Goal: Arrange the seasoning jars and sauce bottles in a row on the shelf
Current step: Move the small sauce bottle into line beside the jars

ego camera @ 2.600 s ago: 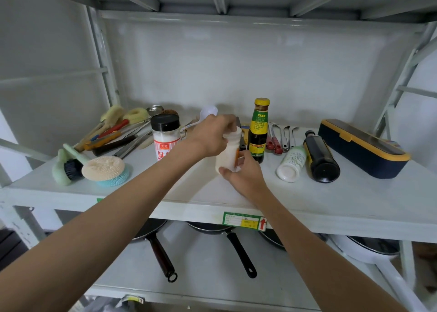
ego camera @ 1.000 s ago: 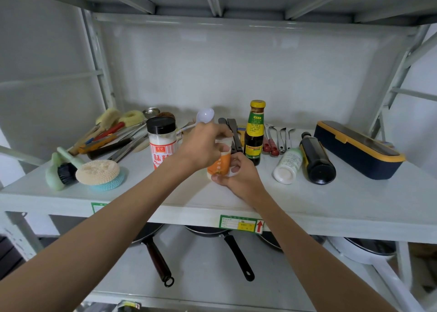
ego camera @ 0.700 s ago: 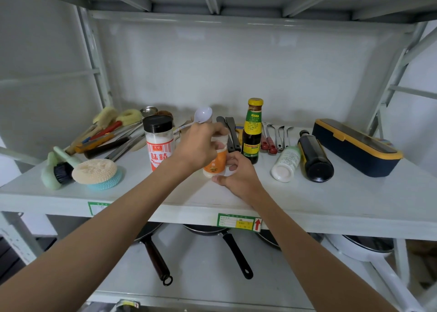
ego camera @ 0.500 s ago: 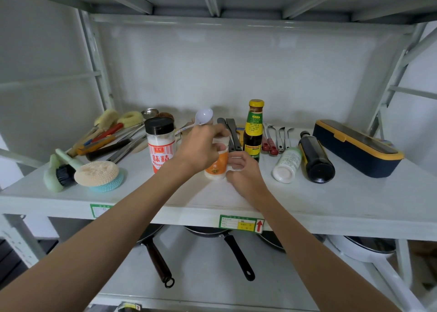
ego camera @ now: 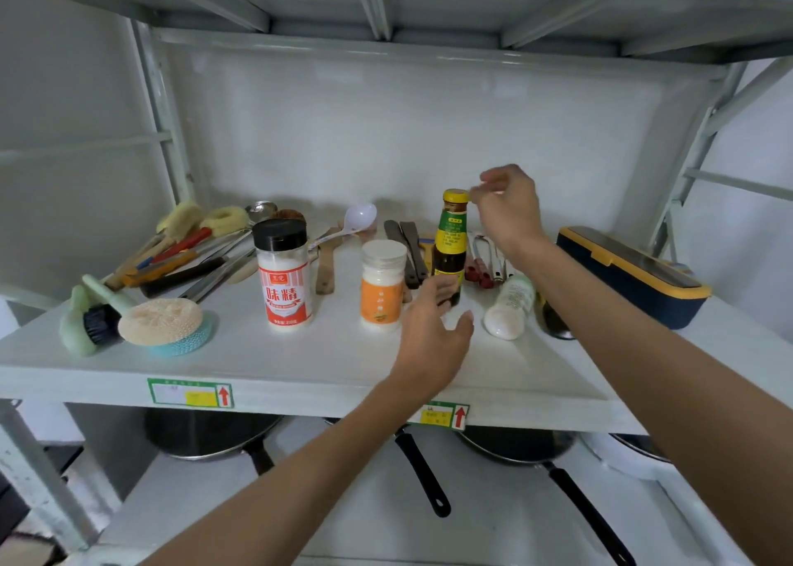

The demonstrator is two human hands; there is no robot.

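Observation:
On the white shelf a red-label jar with a black lid stands upright. An orange-label jar with a white lid stands to its right, free of both hands. Further right and slightly back stands a dark sauce bottle with a yellow cap. My left hand hovers open just right of the orange jar, in front of the sauce bottle's base. My right hand is raised beside the yellow cap, fingertips at its edge, not closed around it. A white bottle lies on its side; a dark bottle lies mostly hidden behind my right forearm.
A navy box with yellow trim sits at the right. Brushes and utensils are piled at the back left, with a scrub brush and sponges near the front left. A white spoon lies at the back. Pans sit on the lower shelf.
Both hands have let go of the orange jar, which now stands beside the red-label jar. My right hand rose to the sauce bottle's cap; my left hand slid right and opened.

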